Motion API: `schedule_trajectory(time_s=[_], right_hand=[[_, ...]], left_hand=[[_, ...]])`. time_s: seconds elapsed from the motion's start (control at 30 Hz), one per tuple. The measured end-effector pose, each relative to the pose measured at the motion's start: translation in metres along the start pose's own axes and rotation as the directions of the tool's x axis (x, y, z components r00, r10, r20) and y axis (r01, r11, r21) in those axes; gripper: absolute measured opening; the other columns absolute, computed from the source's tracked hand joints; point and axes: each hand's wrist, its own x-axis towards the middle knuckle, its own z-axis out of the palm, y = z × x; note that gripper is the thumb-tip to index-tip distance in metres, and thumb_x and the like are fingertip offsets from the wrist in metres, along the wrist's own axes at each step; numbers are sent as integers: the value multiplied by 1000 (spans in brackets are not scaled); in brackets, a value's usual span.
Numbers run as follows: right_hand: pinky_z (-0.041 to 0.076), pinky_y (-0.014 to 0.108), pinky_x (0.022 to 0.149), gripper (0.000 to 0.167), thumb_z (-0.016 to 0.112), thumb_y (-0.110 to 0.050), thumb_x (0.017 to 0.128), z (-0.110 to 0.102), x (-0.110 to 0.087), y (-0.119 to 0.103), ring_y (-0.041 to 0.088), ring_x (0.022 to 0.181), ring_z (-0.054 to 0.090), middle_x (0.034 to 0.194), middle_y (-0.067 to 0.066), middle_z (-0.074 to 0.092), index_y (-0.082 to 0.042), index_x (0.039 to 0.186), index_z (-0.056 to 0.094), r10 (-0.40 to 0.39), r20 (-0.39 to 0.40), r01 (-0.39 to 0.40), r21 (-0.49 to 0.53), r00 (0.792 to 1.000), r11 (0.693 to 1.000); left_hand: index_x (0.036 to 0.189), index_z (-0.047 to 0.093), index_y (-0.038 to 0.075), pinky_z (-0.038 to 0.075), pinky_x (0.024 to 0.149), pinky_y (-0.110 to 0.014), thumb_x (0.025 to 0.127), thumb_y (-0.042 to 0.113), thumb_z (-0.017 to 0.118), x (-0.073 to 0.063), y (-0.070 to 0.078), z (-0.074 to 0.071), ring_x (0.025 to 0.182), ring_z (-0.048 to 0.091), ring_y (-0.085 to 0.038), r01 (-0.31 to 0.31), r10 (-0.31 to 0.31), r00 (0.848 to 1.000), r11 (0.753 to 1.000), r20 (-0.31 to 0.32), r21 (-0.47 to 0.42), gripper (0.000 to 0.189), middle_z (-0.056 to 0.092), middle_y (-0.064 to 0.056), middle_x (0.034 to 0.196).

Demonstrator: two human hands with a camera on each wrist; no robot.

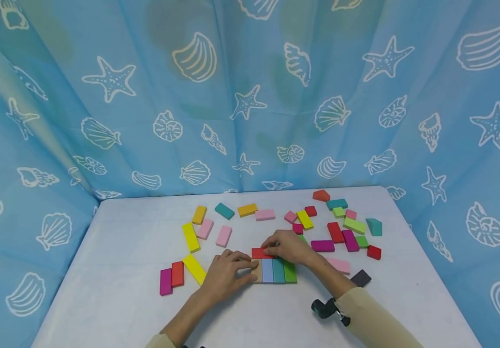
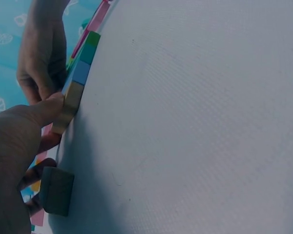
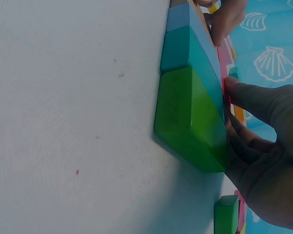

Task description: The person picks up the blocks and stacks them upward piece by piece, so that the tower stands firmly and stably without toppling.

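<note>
A tan block (image 1: 257, 271), a light blue block (image 1: 267, 270), a teal block (image 1: 278, 270) and a green block (image 1: 290, 272) lie side by side, touching. Along their far ends a red block (image 1: 258, 253) lies crosswise, partly covered by my right hand (image 1: 291, 246), which pinches it between thumb and fingers. From the left, my left hand (image 1: 228, 274) touches the tan block with thumb and index finger, the fingers fairly straight. In the left wrist view a dark-looking block (image 2: 57, 190) stands by the other fingers; its colour is unclear.
Yellow (image 1: 195, 269), red (image 1: 177, 274) and magenta (image 1: 166, 282) blocks lie to the left. Several pink, orange and teal blocks are spread behind. A cluster of mixed blocks (image 1: 335, 232) fills the back right, and a black block (image 1: 360, 278) lies near my right forearm.
</note>
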Motion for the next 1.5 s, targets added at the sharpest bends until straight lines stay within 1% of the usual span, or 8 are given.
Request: schedule_trajectory(time_s=[0.53, 0.63, 0.8, 0.93, 1.07, 1.27, 1.37, 1.5], right_hand=[[55, 30, 83, 22, 75, -26, 92, 0, -3, 3, 13, 99, 60, 108, -7, 67, -25, 113, 76, -7, -18, 8, 36, 1000, 999], [57, 27, 78, 23, 76, -26, 91, -12, -10, 5, 12, 94, 61, 103, -9, 67, -24, 114, 75, -12, -42, 14, 52, 999, 999], [57, 27, 75, 24, 76, -20, 91, -50, -31, 18, 13, 89, 63, 99, -8, 67, -18, 115, 74, -33, -57, 34, 28, 998, 999], [57, 27, 72, 25, 76, -19, 91, -75, -48, 36, 15, 90, 62, 101, -4, 67, -17, 115, 74, 6, -38, -7, -25, 999, 1000], [59, 29, 76, 34, 79, -18, 87, -88, -62, 55, 18, 97, 61, 106, 1, 66, -16, 121, 71, 59, -27, -62, -138, 998, 988], [58, 34, 79, 46, 89, -18, 76, -90, -75, 78, 18, 97, 57, 103, 0, 62, -16, 116, 67, 111, 15, -104, -251, 994, 962], [58, 34, 78, 45, 90, -19, 75, -87, -77, 84, 18, 96, 56, 102, 0, 60, -16, 112, 65, 138, 0, -133, -270, 990, 954], [60, 37, 78, 56, 90, -23, 74, -83, -77, 87, 22, 103, 59, 109, 4, 61, -14, 122, 62, 172, -48, -179, -251, 984, 951]], left_hand=[[128, 69, 38, 47, 90, -40, 89, 49, 73, -2, 0, 0, 111, 52, -15, -1, 1, 1000, 1000, -2, 17, 41, 67, 10, 120], [129, 69, 37, 47, 91, -41, 89, 50, 73, -2, 0, 1, 111, 52, -15, -9, 9, 1000, 1000, -3, 19, 41, 67, 10, 121], [129, 69, 36, 47, 92, -41, 90, 49, 72, -1, -1, 1, 112, 53, -15, -14, 14, 1000, 1000, -5, 4, 42, 67, 10, 121], [130, 69, 35, 48, 92, -42, 90, 48, 72, -1, -1, 0, 113, 53, -15, -17, 17, 1000, 1000, -7, 3, 42, 67, 10, 121], [130, 69, 35, 48, 92, -42, 91, 48, 72, -1, -1, -1, 113, 53, -16, -15, 15, 1000, 1000, -1, 4, 41, 67, 10, 122], [131, 68, 36, 48, 90, -41, 91, 48, 72, 0, 0, 0, 112, 53, -16, -22, 22, 1000, 1000, 8, 9, 42, 67, 10, 122], [131, 68, 36, 48, 91, -41, 91, 48, 72, 0, 0, 0, 113, 53, -16, -19, 19, 1000, 1000, 7, 10, 42, 67, 10, 122], [131, 67, 36, 48, 91, -41, 91, 48, 71, -1, 0, -1, 113, 53, -15, -17, 17, 1000, 1000, 1, 11, 42, 66, 10, 122]])
